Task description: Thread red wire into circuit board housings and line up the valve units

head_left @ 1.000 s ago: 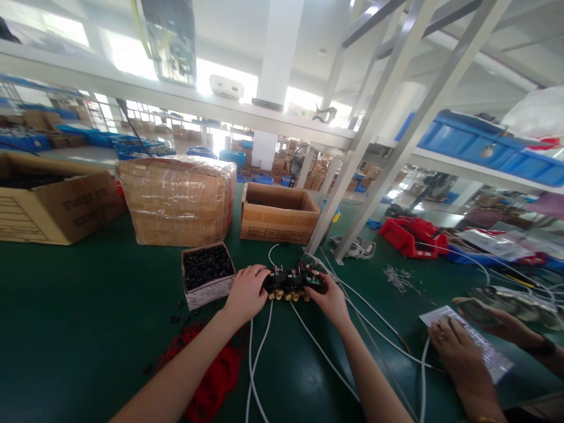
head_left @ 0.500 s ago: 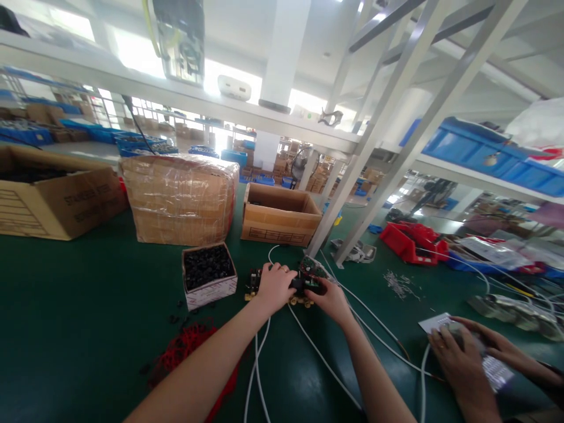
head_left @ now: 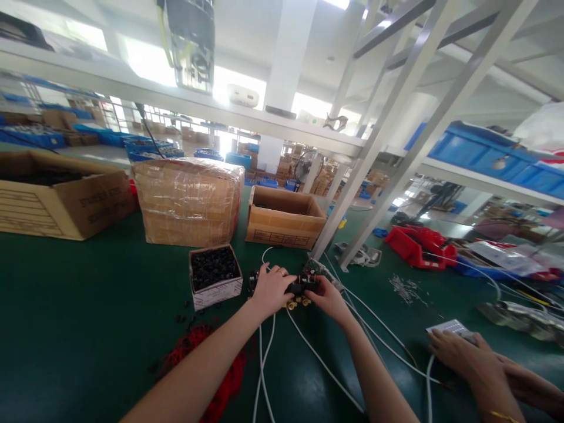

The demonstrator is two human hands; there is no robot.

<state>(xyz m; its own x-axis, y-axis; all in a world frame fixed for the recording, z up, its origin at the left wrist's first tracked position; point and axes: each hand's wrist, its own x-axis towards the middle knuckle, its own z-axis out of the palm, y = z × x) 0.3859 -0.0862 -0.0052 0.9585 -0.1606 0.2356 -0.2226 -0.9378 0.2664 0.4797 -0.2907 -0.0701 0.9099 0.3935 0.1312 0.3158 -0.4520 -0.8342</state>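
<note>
My left hand [head_left: 269,289] and my right hand [head_left: 326,298] meet over a black component block with brass fittings [head_left: 298,295] on the green table [head_left: 88,305]. Both hands grip it, the left from the left side, the right from the right. White cables [head_left: 264,364] run from the block toward me. A small carton of black parts [head_left: 214,275] stands just left of my left hand. A green circuit board [head_left: 314,269] lies right behind the block.
A taped brown parcel [head_left: 189,201], an open cardboard box [head_left: 285,218] and a large carton [head_left: 57,194] stand behind. A red bundle [head_left: 207,364] lies near my left forearm. Another person's hands [head_left: 480,364] rest on a white card at the right. Slanted rack posts [head_left: 352,211] rise mid-table.
My left hand slid right from the block's left end onto its middle and now covers most of it. The other person's hands shifted over the white card.
</note>
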